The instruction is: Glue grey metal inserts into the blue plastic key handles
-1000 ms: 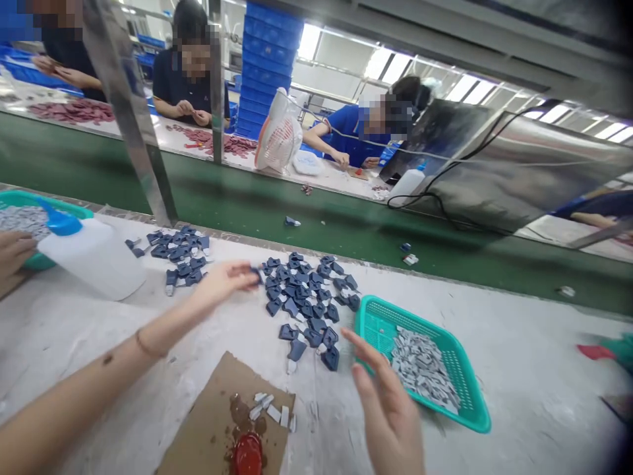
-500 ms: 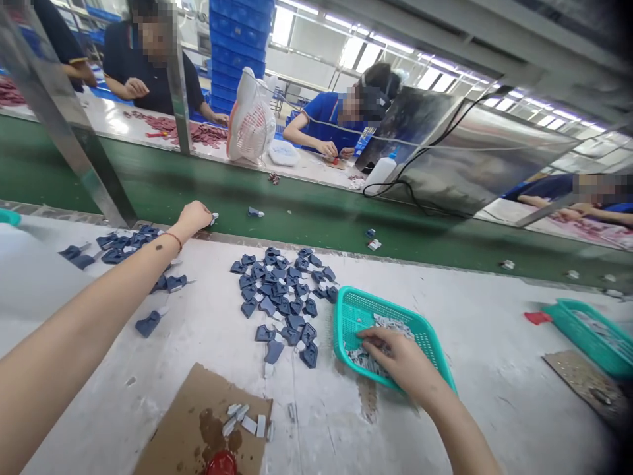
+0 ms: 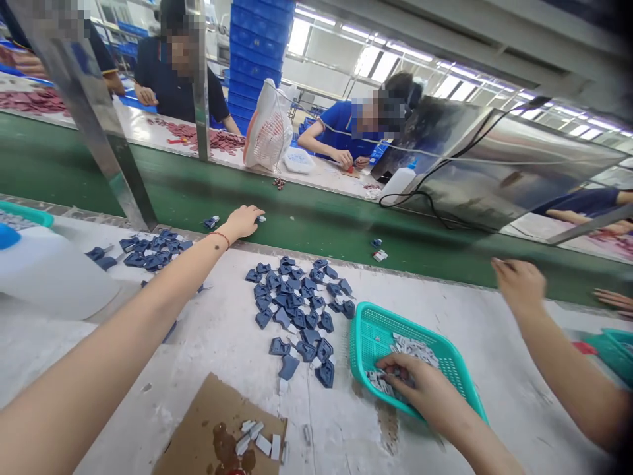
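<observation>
My left hand (image 3: 242, 222) reaches across the green conveyor belt. Its fingers bend down over a small blue plastic part (image 3: 260, 218) with a light tip, mostly covered by the fingertips. Just behind the wrist, another blue part (image 3: 211, 222) rests on the belt. Inside a turquoise basket (image 3: 462, 356), my right hand (image 3: 418, 382) is among small light-grey pieces (image 3: 413, 346). Thumb and fingers curl together there on a grey piece, largely hidden. Between the hands, a cluster of blue parts (image 3: 294, 300), many with light tips, lies on the white table (image 3: 222, 336).
A brown cardboard (image 3: 192, 422) with several grey pieces lies in front. At left stands a white bottle (image 3: 49, 270). A co-worker's hand (image 3: 521, 287) reaches in from the right. A metal post (image 3: 113, 145) rises at left; other people sit across the belt.
My left hand has moved right along the belt to another blue part, leaving one behind it. A co-worker's arm has come in at right. The view has shifted slightly.
</observation>
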The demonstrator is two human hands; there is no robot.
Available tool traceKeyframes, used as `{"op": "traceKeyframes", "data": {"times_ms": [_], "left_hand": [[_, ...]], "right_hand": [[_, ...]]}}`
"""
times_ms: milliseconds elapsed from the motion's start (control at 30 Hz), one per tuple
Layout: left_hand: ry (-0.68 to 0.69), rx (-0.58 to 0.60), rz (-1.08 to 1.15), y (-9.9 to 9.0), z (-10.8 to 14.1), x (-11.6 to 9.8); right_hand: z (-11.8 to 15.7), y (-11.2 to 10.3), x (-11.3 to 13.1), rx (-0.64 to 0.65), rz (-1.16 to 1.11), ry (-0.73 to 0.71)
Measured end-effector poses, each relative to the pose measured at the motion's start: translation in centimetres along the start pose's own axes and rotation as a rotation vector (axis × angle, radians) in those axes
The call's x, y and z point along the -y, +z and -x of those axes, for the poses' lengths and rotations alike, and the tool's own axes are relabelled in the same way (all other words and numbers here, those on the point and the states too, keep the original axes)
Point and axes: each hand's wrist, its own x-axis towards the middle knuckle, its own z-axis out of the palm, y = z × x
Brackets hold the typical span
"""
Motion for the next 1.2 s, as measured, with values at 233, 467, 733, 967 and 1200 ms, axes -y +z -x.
{"op": "traceKeyframes", "data": {"times_ms": [233,467,733,967,1200], "left_hand": [[-0.165,-0.032,0.243,-0.3,0.4,0.0],[-0.37,-0.095,0.851,-2.1,4.1,-2.4],[-0.441,0.134,1.495,-3.8,14.7,-7.0],[-0.528,0.306,1.617,-5.0,21.7,-8.2],[-0.585,0.328,1.519,-5.7,26.6,-8.2]], "right_hand": [[0.0,0.4,0.3,-0.102,-0.032,-0.002],[4.5,1.9,1.7,-0.382,-0.176,-0.041],[9.8,10.1,5.0,-0.444,-0.169,-0.305],[11.3,12.7,3.9,-0.526,-0.107,-0.315],[11.6,13.3,4.8,-0.672,-0.088,-0.124]]}}
